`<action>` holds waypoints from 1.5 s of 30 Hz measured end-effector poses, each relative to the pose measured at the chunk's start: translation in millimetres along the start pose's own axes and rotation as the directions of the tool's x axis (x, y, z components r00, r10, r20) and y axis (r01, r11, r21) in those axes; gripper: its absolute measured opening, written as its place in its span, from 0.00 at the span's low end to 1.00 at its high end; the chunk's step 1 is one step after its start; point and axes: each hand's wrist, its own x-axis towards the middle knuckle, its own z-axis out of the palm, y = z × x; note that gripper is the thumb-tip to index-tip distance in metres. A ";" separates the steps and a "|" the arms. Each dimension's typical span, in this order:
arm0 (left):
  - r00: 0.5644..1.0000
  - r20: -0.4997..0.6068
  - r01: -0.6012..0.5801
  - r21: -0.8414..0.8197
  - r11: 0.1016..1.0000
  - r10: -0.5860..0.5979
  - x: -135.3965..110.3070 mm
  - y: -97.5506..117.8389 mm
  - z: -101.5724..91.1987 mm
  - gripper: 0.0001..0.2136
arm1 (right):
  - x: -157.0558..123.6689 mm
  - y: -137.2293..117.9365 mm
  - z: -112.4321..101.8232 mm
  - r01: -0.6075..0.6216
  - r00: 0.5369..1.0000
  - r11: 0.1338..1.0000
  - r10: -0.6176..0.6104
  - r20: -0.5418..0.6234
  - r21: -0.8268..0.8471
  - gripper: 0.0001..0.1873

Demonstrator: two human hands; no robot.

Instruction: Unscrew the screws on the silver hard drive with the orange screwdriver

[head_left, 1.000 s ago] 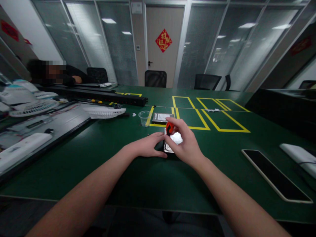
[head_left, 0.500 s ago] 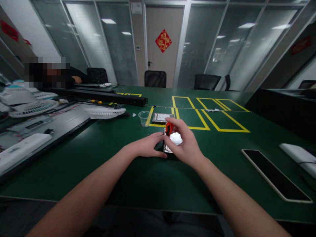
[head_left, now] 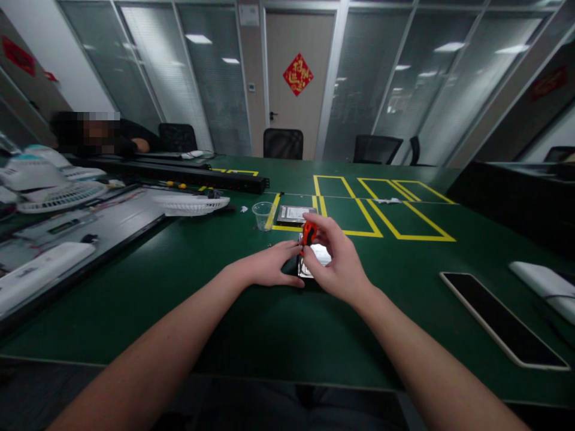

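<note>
Between the thumb and fingers of my right hand (head_left: pixel 335 257) is a red and black screwdriver (head_left: pixel 309 232), held upright over a shiny silver hard drive (head_left: pixel 320 252). The screwdriver's tip is hidden by my hands. My left hand (head_left: pixel 276 263) steadies the drive at its left side, with the fingers along the far part and the thumb by the near corner. Part of the drive lies hidden under my right hand. Just beyond it, a second hard drive (head_left: pixel 294 214) with a white label lies flat on the green table.
A clear plastic cup (head_left: pixel 263 216) stands left of the labelled drive. Yellow tape outlines (head_left: pixel 420 237) mark the table (head_left: pixel 251 341). At the right lies a phone-like black slab (head_left: pixel 498 317). Fan parts (head_left: pixel 193 205) and panels crowd the left, where another person (head_left: pixel 139 140) sits.
My right fingers and thumb have shifted slightly around the screwdriver, and more of its handle shows. The left hand and the drive have stayed in place.
</note>
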 end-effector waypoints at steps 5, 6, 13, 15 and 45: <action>0.999 -0.032 -0.014 -0.027 1.000 0.013 -1.7 1.1 0.3 0.41 | 3.1 -1.5 -3.6 0.019 1.000 0.998 -0.019 -0.004 -0.062 0.31; 0.999 -0.034 -0.017 -0.030 0.999 0.016 -1.8 1.2 0.6 0.40 | 3.7 -1.3 -4.1 0.021 1.000 0.998 -0.022 -0.007 -0.066 0.31; 0.999 -0.026 -0.020 -0.006 1.000 0.020 0.1 -0.2 2.3 0.42 | 0.8 4.3 0.2 0.001 1.000 0.999 -0.002 -0.019 -0.043 0.31; 1.000 -0.018 -0.017 0.006 1.000 0.017 0.9 -0.7 2.1 0.44 | -1.2 5.7 1.8 -0.011 1.000 1.000 0.011 -0.013 -0.008 0.34; 0.999 -0.032 -0.036 -0.024 0.999 0.035 0.5 -6.0 4.1 0.40 | 2.5 3.8 -3.1 0.080 0.996 0.996 -0.081 -0.022 -0.051 0.33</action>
